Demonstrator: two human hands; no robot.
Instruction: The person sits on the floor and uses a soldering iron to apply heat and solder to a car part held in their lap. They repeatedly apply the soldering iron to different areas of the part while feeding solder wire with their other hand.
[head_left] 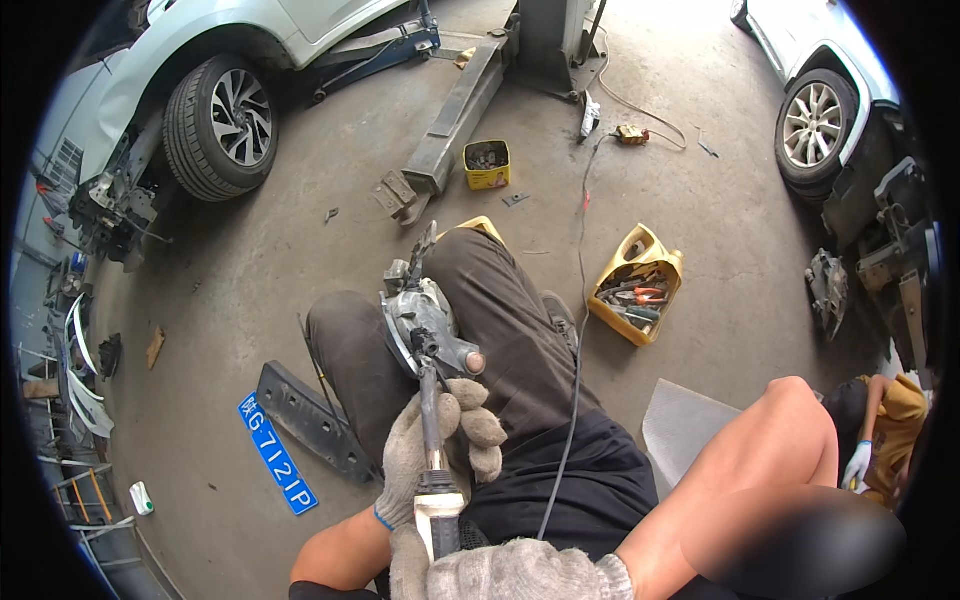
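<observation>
A corded tool (437,505) with a long metal barrel, black ribbed collar and white body points away from me. My right hand (520,572), in a grey knit glove, is closed around its body at the lower edge. My left hand (408,455), gloved alike, curls its fingers around the barrel just ahead of the collar. The barrel's tip meets a lamp unit (418,312) with a clear and grey housing, resting between my knees. Whether the tip touches the housing or passes before it, I cannot tell. A thin grey cable (575,400) runs across my lap toward the far floor.
A cut yellow jug (606,268) of hand tools stands right of my leg; a yellow tub (466,172) of small parts lies ahead. Left are a black plastic strip (300,408) and a blue number plate (268,440). Cars stand both sides; another person (900,420) is at far right.
</observation>
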